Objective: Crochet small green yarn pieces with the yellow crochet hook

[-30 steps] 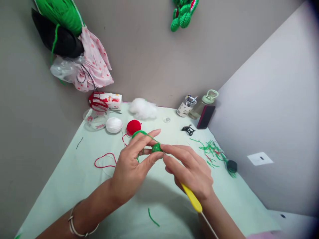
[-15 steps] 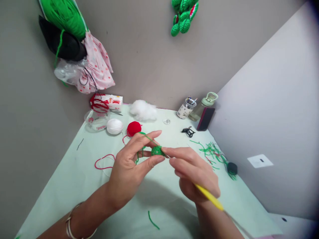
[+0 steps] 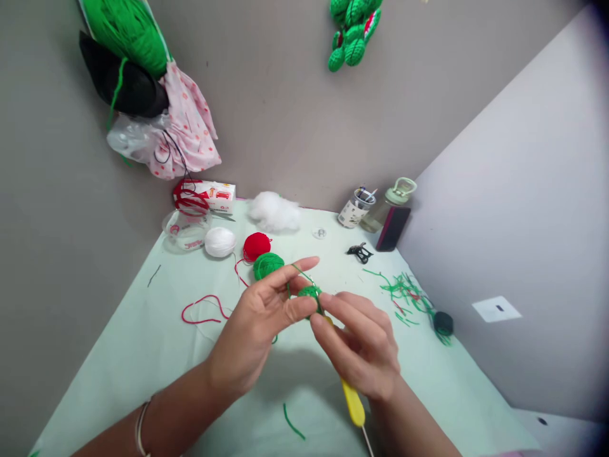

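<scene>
Between thumb and fingers, my left hand (image 3: 266, 317) pinches a small green crochet piece (image 3: 310, 292). A strand of green yarn runs over its raised index finger down to the piece. My right hand (image 3: 359, 339) grips a crochet hook with a yellow handle (image 3: 353, 404); the metal tip stands up at the piece, by the strand. Fingertips of both hands nearly meet there. Just beyond my left hand lies a green yarn ball (image 3: 269, 266), partly covered by the fingers. Behind it sit a red yarn ball (image 3: 257, 246) and a white yarn ball (image 3: 220, 242).
White stuffing (image 3: 275, 212) lies at the back. A pen cup (image 3: 356, 209), a bottle (image 3: 380, 212), a phone (image 3: 393, 229) and a black clip (image 3: 360, 252) stand or lie back right. Green yarn scraps (image 3: 406, 292) are scattered right. Scissors (image 3: 222, 216) rest by a box (image 3: 216, 195).
Both hands have shifted slightly right, uncovering the green yarn ball. My right hand has turned, so the yellow handle points more steeply down and the hook tip rises at the crochet piece.
</scene>
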Available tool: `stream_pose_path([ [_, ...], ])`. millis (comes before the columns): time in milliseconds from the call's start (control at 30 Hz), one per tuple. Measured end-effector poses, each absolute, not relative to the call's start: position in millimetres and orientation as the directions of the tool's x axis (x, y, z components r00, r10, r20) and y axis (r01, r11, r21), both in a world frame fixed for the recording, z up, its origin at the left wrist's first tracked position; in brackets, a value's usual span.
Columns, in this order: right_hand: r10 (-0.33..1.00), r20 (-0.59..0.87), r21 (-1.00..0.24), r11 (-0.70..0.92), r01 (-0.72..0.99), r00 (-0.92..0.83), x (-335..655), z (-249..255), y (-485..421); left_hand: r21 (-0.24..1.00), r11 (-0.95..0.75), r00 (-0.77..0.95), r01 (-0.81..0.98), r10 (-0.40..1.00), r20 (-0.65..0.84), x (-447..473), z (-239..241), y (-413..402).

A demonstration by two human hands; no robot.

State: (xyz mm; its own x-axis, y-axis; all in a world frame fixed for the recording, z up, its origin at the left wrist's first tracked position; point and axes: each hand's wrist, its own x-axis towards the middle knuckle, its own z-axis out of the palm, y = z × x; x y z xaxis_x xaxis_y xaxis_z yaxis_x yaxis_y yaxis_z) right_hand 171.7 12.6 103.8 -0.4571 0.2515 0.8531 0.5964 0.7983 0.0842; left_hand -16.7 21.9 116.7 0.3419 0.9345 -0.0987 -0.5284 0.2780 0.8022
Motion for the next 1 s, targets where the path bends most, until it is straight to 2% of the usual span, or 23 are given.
stream_pose_path([
  [67,0.231,0.856,0.108,0.796,0.595,-0.463,172.0,106.5,13.7,0.726,0.411,0.472,-0.551,0.871,-0.134,-19.0,114.8,26.6],
  [133,0.265,0.846,0.065,0.810,0.582,-0.463,172.7,109.0,15.3,0.687,0.472,0.552,-0.553,0.825,-0.123,-21.6,112.3,30.2],
  [200,0.312,0.839,-0.016,0.833,0.553,-0.446,173.7,109.5,17.8,0.685,0.470,0.567,-0.556,0.818,-0.101,-23.6,111.0,31.7],
  [300,0.315,0.867,-0.110,0.877,0.468,-0.386,175.2,104.8,22.0,0.714,0.435,0.540,-0.549,0.837,-0.094,-25.0,113.0,31.4],
  [467,0.409,0.867,-0.300,0.885,0.357,-0.285,175.9,95.9,23.3,0.789,0.320,0.420,-0.525,0.903,-0.087,-25.8,119.0,30.6],
  [600,0.426,0.882,-0.356,0.883,0.306,-0.204,168.0,100.4,23.3,0.823,0.212,0.368,-0.528,0.930,-0.004,-25.4,116.8,28.0],
  [733,0.464,0.884,-0.450,0.879,0.160,-0.062,154.3,106.3,26.3,0.876,0.003,0.201,-0.482,0.974,0.107,-20.0,110.9,23.4],
  [867,0.688,0.725,-0.688,0.725,-0.013,0.006,148.9,104.4,28.5,0.917,-0.095,0.098,-0.389,0.985,0.144,-15.3,106.5,22.6],
  [1000,0.786,0.618,-0.785,0.615,-0.073,-0.029,154.1,101.8,32.8,0.935,-0.090,0.145,-0.344,0.978,0.147,-17.4,103.6,25.8],
])
